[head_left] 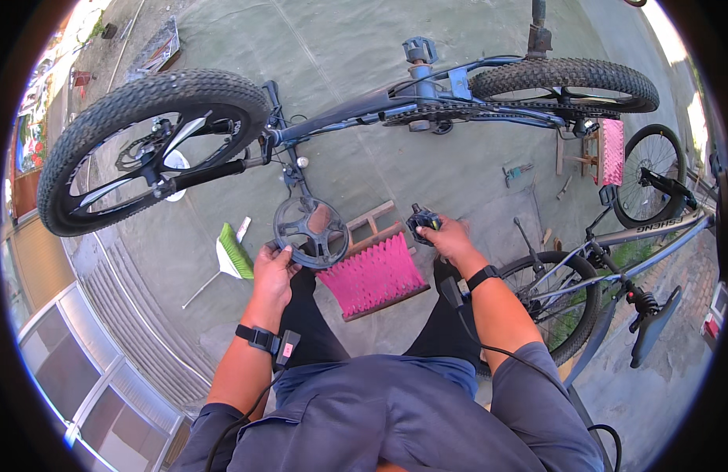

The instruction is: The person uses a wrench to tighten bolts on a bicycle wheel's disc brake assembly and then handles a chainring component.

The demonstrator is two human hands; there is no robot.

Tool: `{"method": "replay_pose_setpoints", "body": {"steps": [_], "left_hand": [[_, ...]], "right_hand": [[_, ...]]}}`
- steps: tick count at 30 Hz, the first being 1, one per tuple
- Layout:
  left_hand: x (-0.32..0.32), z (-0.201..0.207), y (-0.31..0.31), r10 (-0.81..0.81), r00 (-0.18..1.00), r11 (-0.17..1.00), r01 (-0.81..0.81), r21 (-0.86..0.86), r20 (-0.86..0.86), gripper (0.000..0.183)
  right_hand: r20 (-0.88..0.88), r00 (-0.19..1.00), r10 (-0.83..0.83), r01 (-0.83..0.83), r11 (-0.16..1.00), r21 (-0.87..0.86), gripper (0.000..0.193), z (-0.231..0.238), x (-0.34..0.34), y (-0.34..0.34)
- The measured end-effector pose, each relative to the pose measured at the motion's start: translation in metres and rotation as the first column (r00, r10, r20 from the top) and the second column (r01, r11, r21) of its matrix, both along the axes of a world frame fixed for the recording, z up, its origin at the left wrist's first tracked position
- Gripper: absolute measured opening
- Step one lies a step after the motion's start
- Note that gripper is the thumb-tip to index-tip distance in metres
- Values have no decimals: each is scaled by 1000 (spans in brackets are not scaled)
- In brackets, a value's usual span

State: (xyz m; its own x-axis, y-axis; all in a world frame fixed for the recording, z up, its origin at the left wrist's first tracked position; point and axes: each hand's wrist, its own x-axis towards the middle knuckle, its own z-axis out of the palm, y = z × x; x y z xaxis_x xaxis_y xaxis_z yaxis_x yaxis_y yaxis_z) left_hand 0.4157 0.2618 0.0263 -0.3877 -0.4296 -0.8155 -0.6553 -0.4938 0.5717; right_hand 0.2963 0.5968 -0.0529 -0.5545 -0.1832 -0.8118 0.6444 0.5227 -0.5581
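Note:
My left hand (276,267) grips the lower left rim of a black, spoked ring (292,253) that looks like a bicycle chain guard. Through its openings, part of the floor and a brownish patch show. My right hand (452,240) is closed round a black bicycle pedal (418,223), its axle end pointing up and away. The two parts are held apart, with a low stool (372,275) with a pink woven seat between and below them. Beyond both hands stretches a dark bicycle frame (356,108), with another pedal (420,50) at its crank.
The bicycle's front wheel (61,157) is at far left, its rear wheel (568,75) at far right. A second bicycle (639,232) stands close on my right. A green broom (235,252) lies left. Tools (518,171) and another pink stool (612,153) are at right.

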Motion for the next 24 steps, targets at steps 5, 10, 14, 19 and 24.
{"method": "replay_pose_setpoints", "body": {"steps": [5, 10, 14, 19, 24], "left_hand": [[-2, -79, 20, -7, 1000, 998, 7, -56, -3, 21], [-2, -153, 26, -90, 991, 961, 113, -254, 103, 19], [13, -204, 47, -598, 748, 481, 623, -618, 288, 20], [8, -216, 117, -756, 432, 298, 896, -329, 492, 19], [18, -228, 142, -787, 451, 303, 877, -372, 421, 17]], "right_hand": [[-146, 960, 237, -224, 969, 103, 45, -113, -19, -5], [-380, 788, 485, -425, 874, 234, 34, -180, 3, -58], [-413, 671, 615, -568, 785, 247, 26, -216, 27, -83], [-250, 679, 690, -655, 724, 219, 27, -209, 33, -75], [-20, 736, 677, -654, 719, 235, 30, -186, 38, -51]]}}
